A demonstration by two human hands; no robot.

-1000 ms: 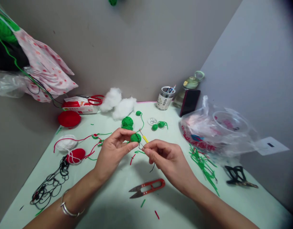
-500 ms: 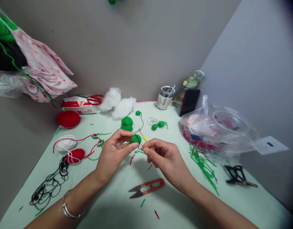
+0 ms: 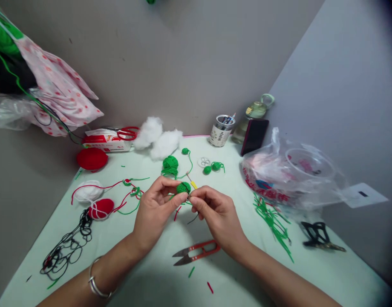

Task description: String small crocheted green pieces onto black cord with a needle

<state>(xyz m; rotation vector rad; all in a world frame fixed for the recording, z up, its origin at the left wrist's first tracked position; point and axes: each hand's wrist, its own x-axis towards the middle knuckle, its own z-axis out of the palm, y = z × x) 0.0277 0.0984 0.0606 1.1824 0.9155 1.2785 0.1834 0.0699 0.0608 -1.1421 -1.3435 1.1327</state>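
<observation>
My left hand pinches a small green crocheted ball between thumb and fingers. A strand of black yarn runs across the ball's face. Close against its right side, my right hand is closed at the fingertips on the black yarn, whose loose end hangs below. Whether a needle is also in those fingertips I cannot tell. Just behind the hands lies a crochet hook with a yellow handle. Orange-handled thread snips lie below my right hand, which partly covers their handle end.
Behind are a green yarn ball, white stuffing and small green crocheted pieces. Tangled black yarn and a red yarn ball lie left. To the right are a plastic bag, green yarn scraps and a black hair clip.
The green ball has shifted slightly right and down. My right hand has drawn in closer to it and lower, now covering the snips' handle end. The black tail has swung left.
</observation>
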